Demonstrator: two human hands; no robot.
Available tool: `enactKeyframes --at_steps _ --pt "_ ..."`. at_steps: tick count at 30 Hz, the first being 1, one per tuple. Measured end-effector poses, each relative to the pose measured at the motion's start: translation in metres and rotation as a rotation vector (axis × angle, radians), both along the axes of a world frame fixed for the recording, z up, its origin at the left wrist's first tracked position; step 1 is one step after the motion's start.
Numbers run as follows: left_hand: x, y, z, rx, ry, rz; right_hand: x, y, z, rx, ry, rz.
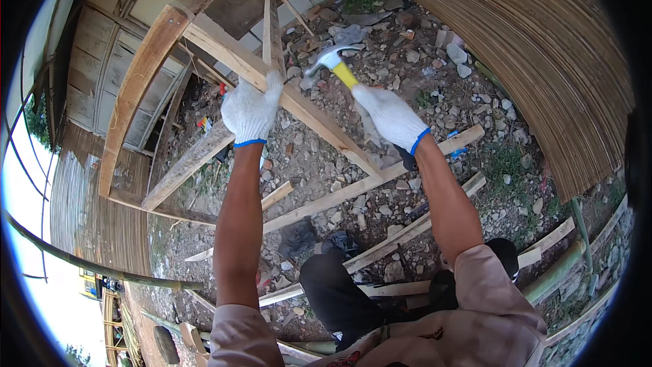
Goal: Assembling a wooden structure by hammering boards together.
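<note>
My left hand [250,110], in a white knitted glove with a blue cuff, grips a slanting wooden beam [316,117] of a timber frame. Some of its fingers are hidden behind the wood. My right hand [388,113], gloved the same way, is closed around the yellow handle of a claw hammer [343,75]. The grey metal head is raised to the right of the beam, apart from it. A thin upright strip of wood [271,30] meets the beam just above my left hand. At the left, a curved timber [136,92] joins the frame's upper corner.
Stony ground [407,61] with rubble surrounds the frame. A long batten [333,197] crosses below my hands, and more lumber lies near my legs. A bamboo-slat panel [530,47] stands at the right. Dark plastic [297,236] lies near my knee. Wooden wall panels [102,61] rise at the far left.
</note>
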State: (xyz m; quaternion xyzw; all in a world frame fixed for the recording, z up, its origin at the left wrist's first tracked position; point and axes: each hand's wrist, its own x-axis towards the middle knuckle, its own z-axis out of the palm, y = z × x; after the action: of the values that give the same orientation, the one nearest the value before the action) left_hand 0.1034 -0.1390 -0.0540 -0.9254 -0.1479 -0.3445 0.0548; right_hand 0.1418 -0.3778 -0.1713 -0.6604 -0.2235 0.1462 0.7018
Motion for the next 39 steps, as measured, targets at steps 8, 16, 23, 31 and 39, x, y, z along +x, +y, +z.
enactKeyframes --at_steps 8,16,23,31,39 --pt "-0.004 -0.01 0.001 -0.008 0.037 -0.001 -0.029 0.015 -0.004 0.117 0.197 0.072" --pt "-0.006 0.004 0.015 -0.051 0.191 -0.2 -0.028 -0.001 -0.053 -0.045 0.099 -0.375" --pt "-0.063 0.032 0.041 0.149 0.447 -0.171 -0.05 -0.007 -0.016 0.544 0.412 -0.301" --pt "-0.067 0.066 0.019 0.2 0.306 -0.097 -0.092 0.025 -0.062 0.178 0.419 -0.353" --pt "-0.067 0.068 0.026 0.145 0.383 -0.101 -0.104 0.014 -0.008 0.78 0.427 -0.311"
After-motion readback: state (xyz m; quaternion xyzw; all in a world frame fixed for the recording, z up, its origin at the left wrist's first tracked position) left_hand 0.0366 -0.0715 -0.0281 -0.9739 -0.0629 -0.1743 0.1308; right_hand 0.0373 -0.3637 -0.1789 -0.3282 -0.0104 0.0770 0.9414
